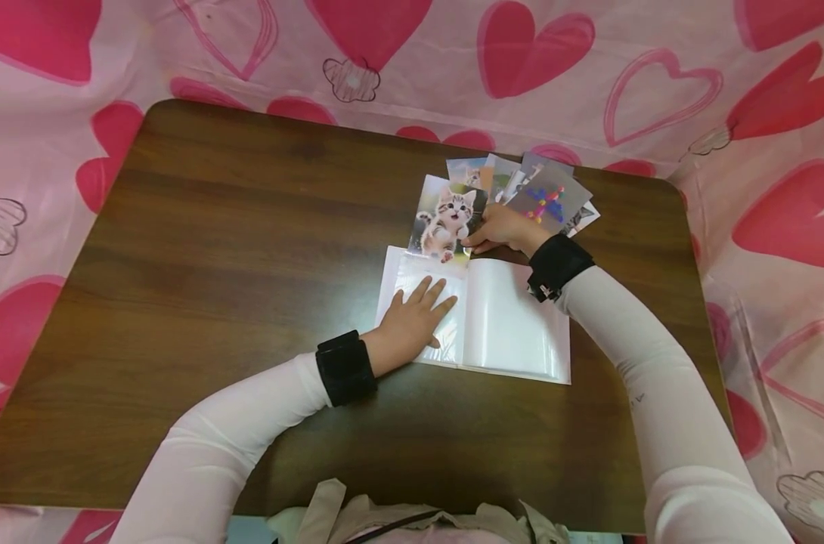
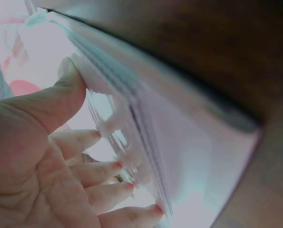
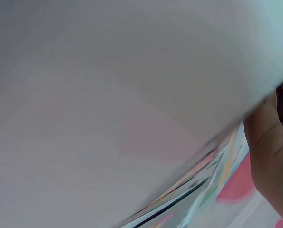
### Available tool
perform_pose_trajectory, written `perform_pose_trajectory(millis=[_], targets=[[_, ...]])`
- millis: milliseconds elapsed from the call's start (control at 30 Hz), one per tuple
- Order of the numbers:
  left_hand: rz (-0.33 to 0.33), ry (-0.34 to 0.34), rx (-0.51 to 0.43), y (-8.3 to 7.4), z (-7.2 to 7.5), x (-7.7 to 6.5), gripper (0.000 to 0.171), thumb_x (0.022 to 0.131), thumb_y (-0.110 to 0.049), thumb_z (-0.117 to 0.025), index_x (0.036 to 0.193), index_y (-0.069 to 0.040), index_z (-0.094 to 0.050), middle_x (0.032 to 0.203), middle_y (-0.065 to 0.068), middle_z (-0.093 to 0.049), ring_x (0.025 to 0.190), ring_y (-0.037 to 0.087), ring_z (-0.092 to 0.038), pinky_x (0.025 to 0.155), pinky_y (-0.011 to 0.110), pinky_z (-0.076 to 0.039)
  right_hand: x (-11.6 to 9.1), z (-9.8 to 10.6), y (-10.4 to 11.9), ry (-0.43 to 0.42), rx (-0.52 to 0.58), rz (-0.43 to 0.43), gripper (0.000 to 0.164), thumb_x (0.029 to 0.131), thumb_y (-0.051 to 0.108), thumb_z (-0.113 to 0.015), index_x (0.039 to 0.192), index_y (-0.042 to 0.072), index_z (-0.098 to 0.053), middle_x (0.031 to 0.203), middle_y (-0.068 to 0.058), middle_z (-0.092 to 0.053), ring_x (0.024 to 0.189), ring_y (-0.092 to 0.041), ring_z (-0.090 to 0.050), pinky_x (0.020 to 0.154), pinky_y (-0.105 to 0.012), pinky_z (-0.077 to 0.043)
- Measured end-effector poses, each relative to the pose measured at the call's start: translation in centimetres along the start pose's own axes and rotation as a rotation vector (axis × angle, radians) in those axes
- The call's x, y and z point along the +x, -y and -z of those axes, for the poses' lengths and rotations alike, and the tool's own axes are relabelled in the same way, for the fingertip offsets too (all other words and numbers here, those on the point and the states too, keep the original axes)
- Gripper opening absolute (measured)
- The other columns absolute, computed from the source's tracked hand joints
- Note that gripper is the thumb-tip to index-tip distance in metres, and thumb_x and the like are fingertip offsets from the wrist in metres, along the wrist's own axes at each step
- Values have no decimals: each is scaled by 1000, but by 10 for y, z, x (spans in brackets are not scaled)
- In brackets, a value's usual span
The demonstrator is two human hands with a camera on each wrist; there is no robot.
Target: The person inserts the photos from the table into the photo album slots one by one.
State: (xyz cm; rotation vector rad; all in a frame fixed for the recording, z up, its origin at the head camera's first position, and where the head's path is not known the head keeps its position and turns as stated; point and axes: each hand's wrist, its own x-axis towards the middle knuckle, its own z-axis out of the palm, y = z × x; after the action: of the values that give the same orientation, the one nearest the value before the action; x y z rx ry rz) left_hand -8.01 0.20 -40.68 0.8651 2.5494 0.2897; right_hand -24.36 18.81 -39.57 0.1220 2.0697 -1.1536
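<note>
An open photo album [image 1: 517, 321] with clear plastic sleeves lies on the table. My left hand [image 1: 410, 325] rests on its left page with the fingers spread. In the left wrist view the fingertips [image 2: 127, 186] touch the glossy sleeve, beside the stacked page edges [image 2: 141, 109]. A kitten photo [image 1: 446, 215] stands at the top of the left page, its lower edge at the sleeve. My right hand [image 1: 503, 230] pinches this photo by its right edge. In the right wrist view a pale surface hides most of the work, with part of the right hand [image 3: 269, 147] at the edge.
Several loose photos lie fanned behind the album, among them one with a blue and pink figure [image 1: 548, 200]. The brown wooden table [image 1: 249, 227] extends to the left. A heart-patterned cloth [image 1: 534, 45] hangs around the table.
</note>
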Motion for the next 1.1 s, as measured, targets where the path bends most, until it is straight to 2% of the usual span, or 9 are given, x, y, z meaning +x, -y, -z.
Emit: perform_pose_trajectory(millis=[67, 167, 267, 400, 533, 633, 767, 933, 1100], targets=[[-13, -15, 16, 0, 1, -3, 76, 87, -34, -64, 152, -16, -28, 160, 13, -14, 144, 30, -8, 105, 59, -32, 3, -3, 4, 57, -79, 2, 11, 82, -3, -70, 85, -5, -60, 66, -2, -62, 56, -11, -63, 52, -19, -56], [-69, -38, 60, -2, 2, -9, 69, 91, -30, -61, 151, -15, -30, 159, 14, -18, 144, 29, -13, 103, 56, -38, 7, -4, 13, 98, -109, -9, 25, 83, 0, -69, 99, -3, -51, 74, -3, -57, 55, -10, -58, 51, -18, -52], [-150, -41, 83, -6, 1, -16, 63, 93, -26, -60, 149, -14, -34, 157, 14, -23, 142, 29, -19, 99, 54, -42, 9, -1, 19, 44, -29, 18, 44, 88, 7, -65, 124, 0, -40, 95, -6, -51, 62, -10, -54, 53, -19, -48], [-223, 5, 73, -9, -2, -23, 61, 93, -20, -61, 148, -15, -37, 157, 13, -26, 142, 28, -21, 100, 54, -42, 15, 0, 23, -59, -14, 148, 58, 94, 14, -58, 145, 6, -32, 118, -17, -48, 79, -16, -54, 59, -23, -47], [-264, 31, 78, -10, -3, -26, 54, 97, -11, -53, 148, -16, -37, 157, 11, -27, 142, 27, -20, 103, 53, -40, 20, -5, 21, -125, -211, 283, 42, 93, 12, -60, 133, 1, -55, 117, -21, -56, 87, -19, -51, 65, -22, -44], [-282, 19, 105, -10, -2, -26, 50, 99, -7, -47, 147, -16, -39, 156, 10, -29, 142, 27, -22, 104, 51, -39, 20, -10, 21, -145, -293, 310, 27, 92, 8, -61, 114, -5, -67, 109, -20, -63, 87, -17, -54, 69, -21, -46], [-291, -6, 129, -10, -2, -26, 48, 99, -9, -46, 147, -16, -40, 156, 10, -29, 141, 27, -23, 105, 49, -39, 15, -15, 19, -91, -327, 283, 21, 90, 6, -62, 104, -7, -70, 102, -21, -68, 87, -21, -59, 77, -30, -50], [-287, -15, 112, -8, -4, -27, 49, 99, -10, -48, 147, -15, -39, 156, 12, -28, 141, 27, -22, 105, 49, -39, 5, -18, 15, -4, -433, 301, 21, 90, 7, -63, 103, -7, -71, 103, -24, -69, 98, -29, -58, 93, -45, -45], [-283, -28, 130, -10, -7, -27, 49, 99, -9, -48, 147, -14, -40, 156, 12, -29, 141, 27, -24, 105, 48, -40, -3, -22, 12, 31, -414, 304, 20, 88, 4, -64, 102, -9, -71, 104, -27, -68, 104, -34, -58, 99, -51, -42]])
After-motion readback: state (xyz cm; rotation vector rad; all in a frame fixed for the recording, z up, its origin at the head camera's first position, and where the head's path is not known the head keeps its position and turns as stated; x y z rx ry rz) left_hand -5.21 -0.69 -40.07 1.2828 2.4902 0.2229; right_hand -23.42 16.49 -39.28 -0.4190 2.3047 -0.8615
